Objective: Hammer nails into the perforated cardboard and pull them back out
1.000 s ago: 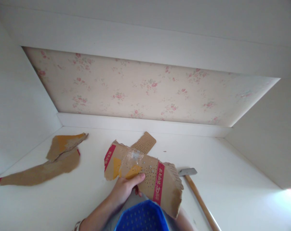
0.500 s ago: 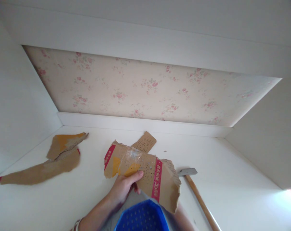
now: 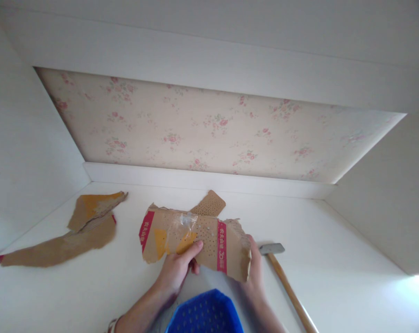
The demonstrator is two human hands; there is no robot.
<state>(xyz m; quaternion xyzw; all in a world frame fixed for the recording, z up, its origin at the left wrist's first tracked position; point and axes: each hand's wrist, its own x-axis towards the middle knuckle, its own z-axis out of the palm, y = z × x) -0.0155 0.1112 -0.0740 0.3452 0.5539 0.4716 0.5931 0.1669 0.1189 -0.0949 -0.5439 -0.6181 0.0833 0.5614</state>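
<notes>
Left hand grips the torn brown cardboard piece with red printed bands and yellow patches, thumb across its front; right hand touches its ragged right end, fingers hidden behind, grip impossible to tell. That piece is over the flat white surface, left of the grey-headed, wooden-handled hammer.

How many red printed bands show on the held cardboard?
2: a left band at the left end of the held cardboard, and a right band toward its other end. Its underside is hidden, so more could be there.
</notes>
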